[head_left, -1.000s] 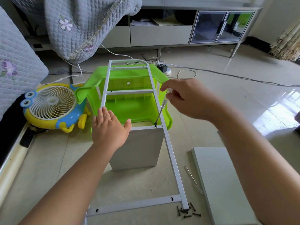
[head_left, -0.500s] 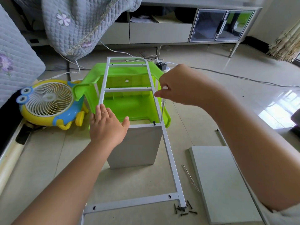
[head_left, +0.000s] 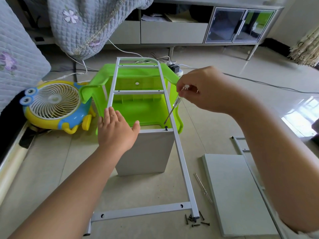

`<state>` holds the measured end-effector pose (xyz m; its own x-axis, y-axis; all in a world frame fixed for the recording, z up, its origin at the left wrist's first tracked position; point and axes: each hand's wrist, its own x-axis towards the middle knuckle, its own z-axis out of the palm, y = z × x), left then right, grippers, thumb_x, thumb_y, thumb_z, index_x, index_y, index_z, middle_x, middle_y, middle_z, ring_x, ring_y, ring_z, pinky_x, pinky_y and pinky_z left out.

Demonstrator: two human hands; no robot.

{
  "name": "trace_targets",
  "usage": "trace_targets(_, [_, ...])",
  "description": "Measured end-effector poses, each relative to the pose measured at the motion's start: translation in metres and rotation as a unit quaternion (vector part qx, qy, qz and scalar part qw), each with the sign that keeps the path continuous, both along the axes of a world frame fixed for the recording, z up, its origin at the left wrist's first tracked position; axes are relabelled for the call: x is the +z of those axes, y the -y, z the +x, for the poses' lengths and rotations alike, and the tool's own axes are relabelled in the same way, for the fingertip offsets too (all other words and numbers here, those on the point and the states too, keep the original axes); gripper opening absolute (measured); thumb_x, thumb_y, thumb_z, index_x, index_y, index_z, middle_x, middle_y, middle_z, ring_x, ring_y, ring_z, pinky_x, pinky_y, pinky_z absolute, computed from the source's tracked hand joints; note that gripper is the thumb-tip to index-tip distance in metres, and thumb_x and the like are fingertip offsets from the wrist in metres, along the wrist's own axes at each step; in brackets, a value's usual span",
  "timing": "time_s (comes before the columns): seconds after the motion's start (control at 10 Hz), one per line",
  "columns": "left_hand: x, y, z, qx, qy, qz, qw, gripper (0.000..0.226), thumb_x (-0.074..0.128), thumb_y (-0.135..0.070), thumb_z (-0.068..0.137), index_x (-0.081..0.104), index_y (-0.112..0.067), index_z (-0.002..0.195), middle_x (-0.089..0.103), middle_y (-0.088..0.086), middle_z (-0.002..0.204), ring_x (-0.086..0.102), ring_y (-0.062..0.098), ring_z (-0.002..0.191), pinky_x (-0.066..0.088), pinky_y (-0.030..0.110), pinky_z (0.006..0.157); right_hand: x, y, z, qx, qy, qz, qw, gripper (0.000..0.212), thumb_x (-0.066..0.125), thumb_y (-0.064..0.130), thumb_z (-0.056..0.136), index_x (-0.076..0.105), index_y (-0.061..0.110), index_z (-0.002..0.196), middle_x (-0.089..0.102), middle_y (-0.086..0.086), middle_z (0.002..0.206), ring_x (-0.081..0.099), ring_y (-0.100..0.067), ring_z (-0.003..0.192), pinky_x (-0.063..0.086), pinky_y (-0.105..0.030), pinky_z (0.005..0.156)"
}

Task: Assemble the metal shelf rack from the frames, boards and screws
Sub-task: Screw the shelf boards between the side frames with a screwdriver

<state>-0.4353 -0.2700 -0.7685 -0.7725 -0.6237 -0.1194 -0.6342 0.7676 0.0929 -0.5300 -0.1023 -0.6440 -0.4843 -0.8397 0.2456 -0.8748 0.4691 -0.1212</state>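
Observation:
A white metal ladder frame (head_left: 181, 163) lies across a green plastic stool (head_left: 138, 111) and the upright edge of a grey board (head_left: 146, 152). My left hand (head_left: 117, 131) presses flat on the frame's crossbar over the board. My right hand (head_left: 205, 92) pinches the clear handle of a screwdriver (head_left: 172, 107). Its tip slants down to just above a black screw (head_left: 166, 128) standing in the crossbar's right hole. A second grey board (head_left: 236, 192) lies flat on the floor at the right. Several loose black screws (head_left: 195, 220) lie by the frame's near right corner.
A yellow and blue toy-shaped fan (head_left: 53, 104) stands left of the stool. Another frame (head_left: 241, 147) lies partly under my right arm. A thin metal tool (head_left: 203, 188) rests on the floor beside the flat board. Cables (head_left: 259, 81) and a power strip (head_left: 174, 66) run behind the stool.
My right hand turned and moved a little right on the screwdriver handle; the shaft is now slanted with its tip just above the screw. My left hand stayed pressing on the crossbar.

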Motion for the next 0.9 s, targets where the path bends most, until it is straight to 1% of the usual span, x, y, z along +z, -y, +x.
trace_targets(0.2, [-0.001, 0.000, 0.000, 0.000, -0.003, 0.001, 1.000, 0.075, 0.021, -0.051, 0.096, 0.005, 0.002, 0.147, -0.002, 0.016, 0.156, -0.005, 0.025, 0.145, 0.001, 0.038, 0.116, -0.003, 0.002, 0.001, -0.002, -0.011, 0.023, 1.000, 0.020, 0.049, 0.012, 0.091, 0.066, 0.008, 0.099, 0.066, -0.009, 0.089, 0.045, -0.016, 0.074, 0.028, -0.024, 0.063])
trace_targets(0.3, [-0.001, 0.000, 0.000, 0.000, -0.005, -0.001, 1.000, 0.075, 0.021, -0.051, 0.096, 0.005, 0.002, 0.147, -0.002, 0.016, 0.156, -0.005, 0.025, 0.145, 0.001, 0.038, 0.116, -0.002, 0.001, 0.000, -0.008, -0.009, 0.027, 1.000, 0.019, 0.049, 0.012, 0.091, 0.067, 0.008, 0.099, 0.064, -0.005, 0.085, 0.044, -0.015, 0.073, 0.030, -0.024, 0.065])
trace_targets(0.4, [-0.001, 0.000, -0.001, 0.000, -0.005, 0.001, 1.000, 0.075, 0.021, -0.051, 0.096, 0.005, 0.002, 0.147, -0.002, 0.016, 0.156, -0.004, 0.025, 0.145, 0.001, 0.038, 0.116, 0.001, 0.000, 0.001, -0.010, -0.006, 0.023, 1.000, 0.019, 0.050, 0.012, 0.090, 0.067, 0.009, 0.098, 0.057, 0.001, 0.078, 0.044, -0.014, 0.072, 0.029, -0.023, 0.065])
trace_targets(0.5, [-0.002, 0.000, 0.000, 0.001, -0.012, -0.002, 1.000, 0.075, 0.022, -0.051, 0.096, 0.006, 0.002, 0.146, 0.000, 0.016, 0.156, -0.003, 0.025, 0.145, 0.002, 0.038, 0.116, 0.002, 0.001, 0.003, -0.007, -0.006, 0.034, 0.999, 0.019, 0.050, 0.013, 0.091, 0.067, 0.009, 0.098, 0.059, -0.002, 0.078, 0.044, -0.015, 0.072, 0.029, -0.024, 0.064])
trace_targets(0.6, [-0.002, 0.001, 0.000, 0.000, -0.013, -0.002, 1.000, 0.075, 0.022, -0.051, 0.096, 0.006, 0.002, 0.146, 0.000, 0.016, 0.156, -0.003, 0.025, 0.145, 0.002, 0.038, 0.116, 0.001, 0.002, 0.003, -0.006, -0.009, 0.047, 0.999, 0.020, 0.049, 0.015, 0.092, 0.066, 0.010, 0.100, 0.058, -0.002, 0.080, 0.043, -0.015, 0.073, 0.028, -0.024, 0.063])
trace_targets(0.7, [-0.002, 0.001, 0.000, 0.001, -0.010, -0.002, 1.000, 0.075, 0.022, -0.051, 0.096, 0.005, 0.002, 0.146, -0.001, 0.016, 0.156, -0.004, 0.025, 0.145, 0.002, 0.038, 0.116, 0.003, 0.002, 0.002, -0.003, -0.018, 0.062, 0.998, 0.021, 0.049, 0.017, 0.092, 0.066, 0.012, 0.102, 0.058, -0.001, 0.080, 0.042, -0.015, 0.075, 0.033, -0.026, 0.069])
trace_targets(0.9, [-0.001, 0.000, -0.001, 0.002, -0.005, 0.002, 1.000, 0.075, 0.021, -0.050, 0.096, 0.004, 0.002, 0.147, -0.003, 0.016, 0.156, -0.005, 0.025, 0.145, 0.001, 0.037, 0.116, 0.010, 0.013, 0.006, 0.031, -0.049, 0.123, 0.991, 0.023, 0.045, 0.020, 0.094, 0.065, 0.015, 0.106, 0.060, 0.001, 0.091, 0.040, -0.010, 0.080, 0.028, -0.023, 0.067])
